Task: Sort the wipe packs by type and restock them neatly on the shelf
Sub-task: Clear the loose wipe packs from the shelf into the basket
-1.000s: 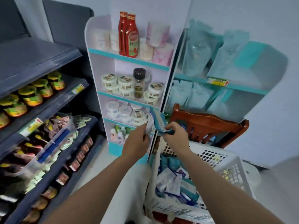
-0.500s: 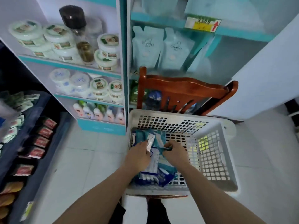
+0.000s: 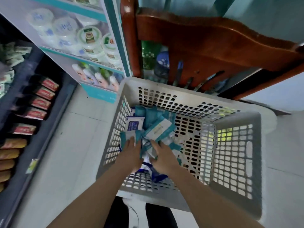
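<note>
— In the left half of the basket [image 3: 236,203], close to its left wall: left hand [image 3: 131,153] laid over a teal pack [image 3: 127,137], fingers pointing forward. Gripping, or only pressing?
— Cannot tell. Thumb and fingertips lost among the wrappers. Same for the right hand [image 3: 162,157], just beside it, fingers spread into the wipe packs [image 3: 158,129].
— Why both hands at 1 spot?
— Probably parting the heap to draw out 1 kind at a time. At least 3 kinds mixed there: teal-and-white on top, a white pack with a purple label [image 3: 134,125] leaning on the left wall, dark blue [image 3: 158,176] toward the near wall, under the wrists.
— Why a basket so high?
— Seemingly set on the wooden chair [image 3: 205,41], chair back rising behind the far rim; likely to bring the heap up to hand height.
— And the shelf?
— Teal-edged shelf unit [image 3: 113,38] just past the far-left corner, stocked with tubs [image 3: 89,37] and small bottles [image 3: 98,78]. Whether the target, cannot tell.
— Progress?
— Early sorting, by the look. Nothing lifted clear of the basket yet.
</note>
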Demonstrator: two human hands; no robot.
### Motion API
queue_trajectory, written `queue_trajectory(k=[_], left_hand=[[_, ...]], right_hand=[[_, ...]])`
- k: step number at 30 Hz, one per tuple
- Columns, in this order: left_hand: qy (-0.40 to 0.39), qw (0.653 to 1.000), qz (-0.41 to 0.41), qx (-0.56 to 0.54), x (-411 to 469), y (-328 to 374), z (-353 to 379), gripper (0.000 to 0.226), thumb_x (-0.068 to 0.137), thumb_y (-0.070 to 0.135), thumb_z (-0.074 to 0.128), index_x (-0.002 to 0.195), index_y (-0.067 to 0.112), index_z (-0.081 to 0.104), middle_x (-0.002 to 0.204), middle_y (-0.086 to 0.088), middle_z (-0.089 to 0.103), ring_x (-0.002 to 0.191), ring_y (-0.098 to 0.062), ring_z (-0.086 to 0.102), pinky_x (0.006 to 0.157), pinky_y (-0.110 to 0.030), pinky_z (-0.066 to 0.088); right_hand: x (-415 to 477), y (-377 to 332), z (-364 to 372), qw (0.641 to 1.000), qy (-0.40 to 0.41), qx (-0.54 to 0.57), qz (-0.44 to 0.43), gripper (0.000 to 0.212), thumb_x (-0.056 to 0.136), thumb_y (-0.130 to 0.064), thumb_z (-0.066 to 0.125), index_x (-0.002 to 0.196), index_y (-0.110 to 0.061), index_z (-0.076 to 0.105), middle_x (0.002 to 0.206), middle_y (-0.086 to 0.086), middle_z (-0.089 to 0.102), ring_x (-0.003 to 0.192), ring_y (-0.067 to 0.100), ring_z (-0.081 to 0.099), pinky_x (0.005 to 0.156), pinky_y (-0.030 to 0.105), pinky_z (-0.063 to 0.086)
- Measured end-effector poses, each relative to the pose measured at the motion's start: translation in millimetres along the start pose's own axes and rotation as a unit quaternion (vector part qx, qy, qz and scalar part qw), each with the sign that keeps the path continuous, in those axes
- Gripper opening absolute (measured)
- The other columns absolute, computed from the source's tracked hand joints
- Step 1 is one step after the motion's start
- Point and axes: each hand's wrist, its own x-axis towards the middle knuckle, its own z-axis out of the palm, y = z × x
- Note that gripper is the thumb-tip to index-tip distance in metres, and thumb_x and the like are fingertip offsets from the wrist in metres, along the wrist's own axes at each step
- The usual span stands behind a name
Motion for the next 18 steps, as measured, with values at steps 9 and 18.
queue_trajectory(k=[9,18], left_hand=[[0.072,0.997,-0.009,-0.001,-17,15,-27,0.055,0.097,0.029,0.049,0.147,0.016,0.029,0.152,-0.011,0.026,0.14,-0.027,0.027,0.108,-0.04,0.035],[0.133,0.989,0.006,0.057,-54,12,-51,0.039,0.095,0.024,0.05,0.132,0.017,0.045,0.133,-0.004,0.047,0.128,-0.023,0.04,0.097,-0.039,0.046]], right_hand=[[6,-1,-19,1.0,0.01,-0.023,-0.014,0.069,0.094,-0.031,0.055,0.152,-0.031,0.018,0.143,0.007,0.037,0.125,0.025,0.045,0.099,0.037,0.045],[-13,-30,-42,0.996,0.03,-0.069,-0.042,0.049,0.094,-0.029,0.056,0.139,-0.018,0.042,0.135,0.005,0.047,0.127,0.022,0.046,0.103,0.033,0.039]])
